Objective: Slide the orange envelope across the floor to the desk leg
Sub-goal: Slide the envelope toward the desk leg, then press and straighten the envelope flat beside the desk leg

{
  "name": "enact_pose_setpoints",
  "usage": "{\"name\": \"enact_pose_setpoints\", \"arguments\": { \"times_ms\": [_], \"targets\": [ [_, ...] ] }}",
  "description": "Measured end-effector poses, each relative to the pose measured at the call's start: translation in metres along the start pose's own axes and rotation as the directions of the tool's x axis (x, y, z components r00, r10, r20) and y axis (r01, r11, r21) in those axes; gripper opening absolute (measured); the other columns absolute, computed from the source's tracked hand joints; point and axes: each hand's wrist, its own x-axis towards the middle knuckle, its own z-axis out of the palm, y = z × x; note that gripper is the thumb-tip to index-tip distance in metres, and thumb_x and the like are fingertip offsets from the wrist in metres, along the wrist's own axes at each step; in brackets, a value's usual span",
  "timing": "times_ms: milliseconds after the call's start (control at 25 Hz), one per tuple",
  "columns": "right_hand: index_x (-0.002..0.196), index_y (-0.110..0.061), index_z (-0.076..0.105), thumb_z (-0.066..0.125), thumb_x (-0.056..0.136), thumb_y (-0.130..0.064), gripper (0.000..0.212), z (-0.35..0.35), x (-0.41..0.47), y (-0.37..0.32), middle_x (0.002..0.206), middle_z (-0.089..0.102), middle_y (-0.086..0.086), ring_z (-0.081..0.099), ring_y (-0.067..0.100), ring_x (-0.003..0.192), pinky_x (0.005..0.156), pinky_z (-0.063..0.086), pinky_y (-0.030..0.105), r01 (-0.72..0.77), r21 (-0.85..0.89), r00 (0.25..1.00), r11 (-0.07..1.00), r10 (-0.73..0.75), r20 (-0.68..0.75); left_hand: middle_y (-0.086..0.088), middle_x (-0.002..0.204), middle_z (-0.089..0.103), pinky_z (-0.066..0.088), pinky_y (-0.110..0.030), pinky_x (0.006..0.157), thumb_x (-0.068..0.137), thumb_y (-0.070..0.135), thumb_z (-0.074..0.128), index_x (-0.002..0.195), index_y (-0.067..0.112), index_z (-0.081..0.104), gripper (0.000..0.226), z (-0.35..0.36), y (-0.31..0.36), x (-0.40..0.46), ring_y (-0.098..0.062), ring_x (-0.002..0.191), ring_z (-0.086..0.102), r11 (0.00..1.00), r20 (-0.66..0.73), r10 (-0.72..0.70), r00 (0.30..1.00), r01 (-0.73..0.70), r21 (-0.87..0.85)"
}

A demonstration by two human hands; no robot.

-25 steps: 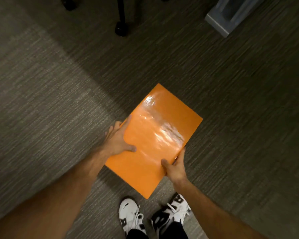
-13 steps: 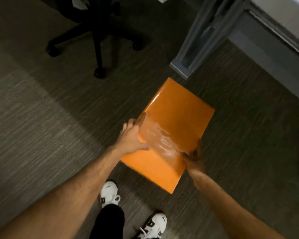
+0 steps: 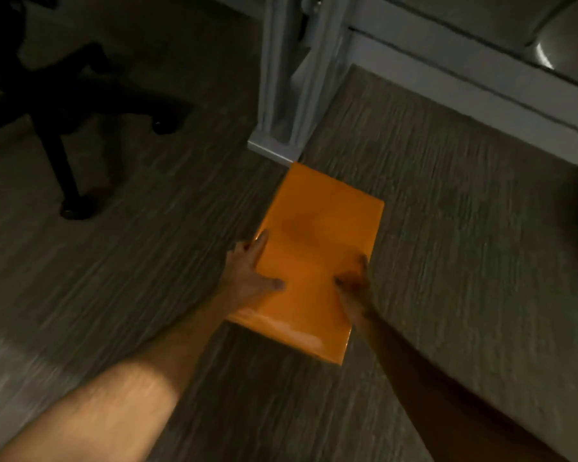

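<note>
A: Grey carpet covered the whole floor in the head view, dim and streaked with motion blur. What else showed?

B: At upper left stood the dark base of a chair, one caster near the edge of a shadow. The pale desk leg came down at top centre, its foot plate flat on the carpet, and a light rail of the desk ran off to the right.

A: And the envelope?

B: It lay between both hands, long axis pointing at the leg. Its far corner sat just beside the foot plate, touching or nearly so; the blur kept me from saying which. I could not tell whether it lay fully flat on the carpet.

A: How were the hands placed?

B: The left hand gripped the left edge, thumb spread across the top face, fingers pressed together along the side. The right hand held the right edge in shadow, thumb on top; its other fingers were too dark and smeared to read.

A: So how far along?

B: Nearly finished, I'd judge. The envelope had reached the leg. What seemed left was settling it against the foot plate and letting go.
</note>
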Motion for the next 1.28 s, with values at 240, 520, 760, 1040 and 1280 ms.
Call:
{"name": "enact_pose_setpoints", "arguments": {
  "times_ms": [240, 520, 760, 1040, 1280],
  "targets": [
    [0.159, -0.041, 0.007, 0.059, 0.100, -0.030, 0.079, 0.012, 0.076, 0.066, 0.129, 0.059, 0.011, 0.062, 0.032, 0.105, 0.087, 0.054, 0.056, 0.086, -0.109, 0.996, 0.990, -0.089, -0.029, -0.005, 0.162, 0.007, 0.030, -0.067, 0.109, 0.054, 0.060, 0.088, 0.144, 0.069, 0.002, 0.125, 0.053, -0.034, 0.084, -0.042, 0.146, 0.014, 0.999, -0.035, 0.040, 0.999, -0.040, 0.007],
    [0.153, -0.055, 0.013, 0.036, 0.096, -0.066, 0.063, 0.029, 0.083, 0.094, 0.167, 0.004, -0.004, 0.022, 0.037, 0.146, 0.102, 0.040, 0.060, 0.195, -0.517, 0.937, 0.834, -0.314, -0.152, 0.009, 0.166, -0.007, 0.011, -0.061, 0.116, 0.077, 0.082, 0.046, 0.156, 0.046, 0.007, 0.095, 0.074, -0.049, 0.093, -0.031, 0.150, -0.004, 0.835, -0.097, 0.372, 0.923, -0.287, 0.469],
    [0.159, -0.040, 0.005, 0.021, 0.096, -0.071, 0.072, 0.045, 0.041, 0.110, 0.168, -0.014, -0.004, -0.019, 0.028, 0.152, 0.120, -0.001, 0.065, 0.383, -0.793, 0.887, 0.475, -0.430, 0.171, -0.001, 0.168, -0.013, 0.008, -0.067, 0.116, 0.079, 0.091, 0.030, 0.158, 0.035, -0.005, 0.104, 0.081, -0.065, 0.056, -0.031, 0.152, -0.014, 0.451, 0.264, 0.615, 0.743, -0.606, 0.656],
    [0.158, -0.038, -0.010, 0.031, 0.080, -0.091, 0.103, 0.054, 0.011, 0.135, 0.168, -0.020, -0.003, -0.018, 0.034, 0.152, 0.108, -0.002, 0.075, 0.392, -0.836, 0.885, 0.383, -0.406, 0.229, -0.005, 0.168, -0.012, 0.010, -0.072, 0.112, 0.066, 0.100, 0.033, 0.159, 0.031, -0.004, 0.122, 0.079, -0.061, 0.048, -0.036, 0.152, -0.009, 0.436, 0.289, 0.581, 0.761, -0.590, 0.679],
    [0.161, -0.033, 0.006, 0.032, 0.084, -0.087, 0.098, 0.056, 0.015, 0.139, 0.170, -0.004, 0.003, -0.003, 0.035, 0.154, 0.104, 0.013, 0.075, 0.368, -0.868, 0.884, 0.332, -0.413, 0.217, -0.007, 0.168, -0.008, 0.008, -0.073, 0.112, 0.066, 0.098, 0.037, 0.160, 0.030, 0.000, 0.121, 0.085, -0.065, 0.059, -0.038, 0.152, -0.006, 0.431, 0.290, 0.585, 0.757, -0.594, 0.679]
  ]
}}
